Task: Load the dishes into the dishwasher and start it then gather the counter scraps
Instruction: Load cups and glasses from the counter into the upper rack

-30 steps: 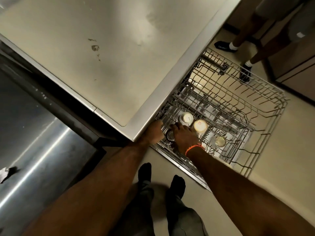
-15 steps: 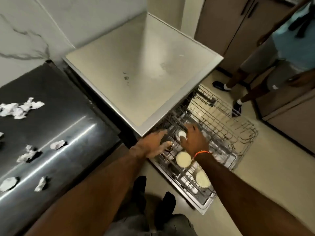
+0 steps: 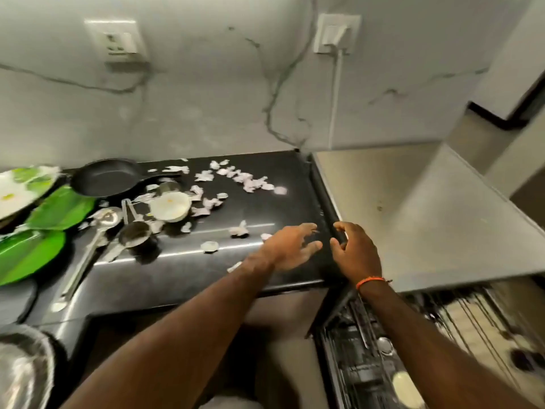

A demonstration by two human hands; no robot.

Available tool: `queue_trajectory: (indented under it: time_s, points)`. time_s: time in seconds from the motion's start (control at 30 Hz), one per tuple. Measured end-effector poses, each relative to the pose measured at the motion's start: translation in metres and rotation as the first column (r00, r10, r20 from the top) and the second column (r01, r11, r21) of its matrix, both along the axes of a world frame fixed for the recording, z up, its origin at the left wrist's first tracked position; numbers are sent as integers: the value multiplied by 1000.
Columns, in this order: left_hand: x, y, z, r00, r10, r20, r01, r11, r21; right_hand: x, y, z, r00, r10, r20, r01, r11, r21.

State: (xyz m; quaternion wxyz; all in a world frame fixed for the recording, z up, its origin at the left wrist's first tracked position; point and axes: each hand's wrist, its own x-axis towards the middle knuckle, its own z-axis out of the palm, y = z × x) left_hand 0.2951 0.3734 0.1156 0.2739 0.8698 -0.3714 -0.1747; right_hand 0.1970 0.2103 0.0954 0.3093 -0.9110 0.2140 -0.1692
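My left hand [image 3: 290, 246] hovers over the right end of the black counter [image 3: 182, 273] with fingers spread and holds nothing. Beside it my right hand [image 3: 358, 252], with an orange wristband, is above the counter's right edge, fingers loosely curled and empty. White scraps [image 3: 236, 175] lie scattered on the counter. Dirty dishes sit further left: a white bowl [image 3: 170, 206], a black pan [image 3: 106, 177], a steel cup [image 3: 134, 234], a ladle [image 3: 97, 228] and green plates [image 3: 59, 208]. The pulled-out dishwasher rack [image 3: 413, 349] with a few dishes shows at the lower right, blurred.
The dishwasher's steel top [image 3: 427, 219] adjoins the counter on the right. A steel sink or basin [image 3: 23, 367] is at the lower left. Marble wall with two sockets [image 3: 116, 39] and a white cable [image 3: 336, 93] rises behind.
Both hands have come up out of the dishwasher rack to counter height. The view has swung up and left from the rack to the counter with the scraps and dishes.
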Motion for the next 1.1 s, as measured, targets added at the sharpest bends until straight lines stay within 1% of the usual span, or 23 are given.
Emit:
queue_trajectory:
  time_s: [0.17,0.23,0.33,0.47,0.63,0.73,0.83,0.9,1.0,1.1]
  points:
    - [81,93,5,964,240,111,-240,971,-12,93,69,5,973,231,23,-231,973,-11]
    - [110,129,6,933,326,153,-325,945,-29,130,97,4,952,307,7,-307,952,-7]
    - [145,178,7,873,453,179,-447,891,-76,180,138,6,921,388,-14,-388,922,7]
    - [187,230,5,824,535,187,-531,844,-72,241,187,5,871,489,-43,-489,872,10]
    - [222,269,-2,792,580,190,-585,810,-36,297,228,-4,842,526,-122,-524,850,54]
    - [235,279,-6,801,568,186,-578,816,-3,317,240,-12,845,508,-169,-502,861,79]
    - [245,283,-10,826,525,206,-543,839,38,330,248,-19,845,487,-221,-484,872,70]
    - [255,285,-15,829,519,208,-541,838,66,339,253,-22,849,472,-239,-470,880,69]
    - [270,285,-19,825,517,226,-556,815,164,355,258,-25,853,459,-250,-452,888,89]
    - [287,283,-21,849,479,223,-528,788,315,369,263,-28,861,438,-257,-421,899,120]
